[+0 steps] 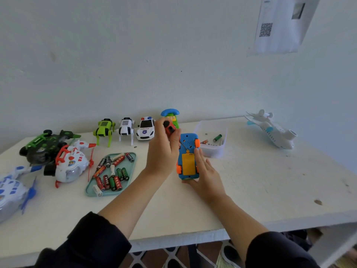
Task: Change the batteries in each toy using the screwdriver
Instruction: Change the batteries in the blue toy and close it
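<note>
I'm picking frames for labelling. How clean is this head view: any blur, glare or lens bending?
Head view: soft, even daylight, faint shadows, no glare. Wide-angle bending curves the table edge and stretches the blue-white toy at the left border. The centre is fairly sharp: the left hand grips the screwdriver, and the right hand steadies the blue car. The corners and the wall paper look smeared.

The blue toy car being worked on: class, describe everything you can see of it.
The blue toy car looks like moulded plastic and lies upside down on the white table, nose pointing away. Its underside shows a yellow battery cover, small speaker holes and orange wheels at the corners. The right hand steadies its right side and near end, fingers straight. The left hand holds a red and black screwdriver, its thin shaft angled down to the top of the cover.
</note>
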